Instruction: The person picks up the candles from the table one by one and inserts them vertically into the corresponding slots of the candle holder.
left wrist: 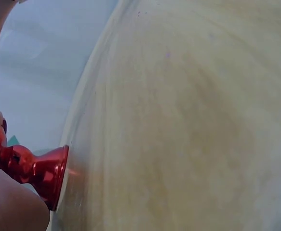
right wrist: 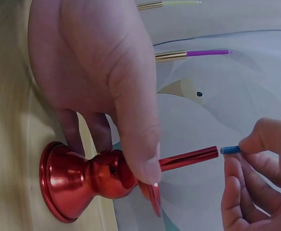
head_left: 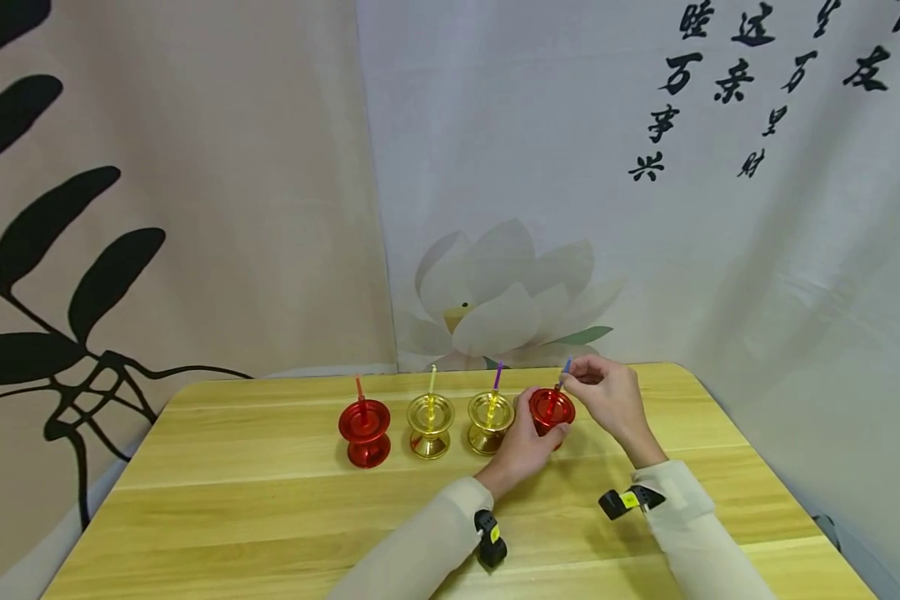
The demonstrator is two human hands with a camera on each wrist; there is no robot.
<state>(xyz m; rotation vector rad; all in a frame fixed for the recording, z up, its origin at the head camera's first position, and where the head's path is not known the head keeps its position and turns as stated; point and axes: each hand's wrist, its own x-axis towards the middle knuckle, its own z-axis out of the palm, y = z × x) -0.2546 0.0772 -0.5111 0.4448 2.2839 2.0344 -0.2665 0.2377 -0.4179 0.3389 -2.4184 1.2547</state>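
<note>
At the right end of a row, my left hand (head_left: 523,450) grips a shiny red candle holder (head_left: 552,407) around its upper part. Its flared base (right wrist: 65,183) is at the tabletop in the right wrist view. A thin blue candle (right wrist: 230,150) is pinched between the thumb and fingers of my right hand (head_left: 607,398). The candle's lower end lines up with the mouth of the holder's upright red tube (right wrist: 191,158), a sliver of gap showing between them. In the left wrist view only the holder's lower part (left wrist: 46,173) shows beside the fingers.
Left of my hands stand a gold holder (head_left: 487,433) with a purple candle (head_left: 498,377), another gold holder (head_left: 430,442) with a pale yellow candle (head_left: 432,380), and a red holder (head_left: 366,450) with a red candle (head_left: 359,388). The wooden table (head_left: 270,517) meets a printed curtain (head_left: 270,208) behind.
</note>
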